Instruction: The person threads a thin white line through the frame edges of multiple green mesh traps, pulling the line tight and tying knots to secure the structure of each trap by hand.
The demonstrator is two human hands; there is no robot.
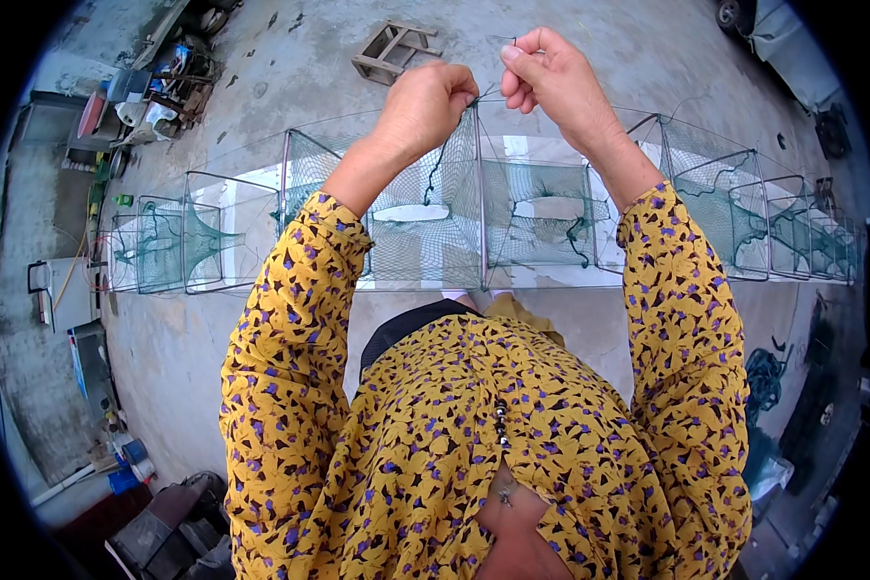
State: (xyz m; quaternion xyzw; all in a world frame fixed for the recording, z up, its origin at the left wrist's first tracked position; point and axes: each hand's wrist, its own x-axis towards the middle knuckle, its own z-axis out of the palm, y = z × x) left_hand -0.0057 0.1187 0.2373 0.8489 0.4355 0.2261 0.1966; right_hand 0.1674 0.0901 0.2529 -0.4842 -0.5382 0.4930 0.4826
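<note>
A long folding fish trap of green netting [411, 246] on rectangular metal frames stretches from left to right before me. At the top of a middle frame bar [480, 193], my left hand [425, 104] is closed, pinching the netting's upper edge. Raised to the right of it, my right hand [556, 79] pinches a thin dark strand [502, 39] between thumb and forefinger; whether it is thread or wire I cannot make out. The other right fingers are curled. A dark green cord [436, 169] hangs inside the trap below my left hand.
A small wooden stool [393, 52] lies on the concrete floor [300, 72] beyond the trap. Piled household items [164, 101] line the left wall. Dark green netting [766, 377] lies at the right, and a vehicle [788, 48] stands at the far right.
</note>
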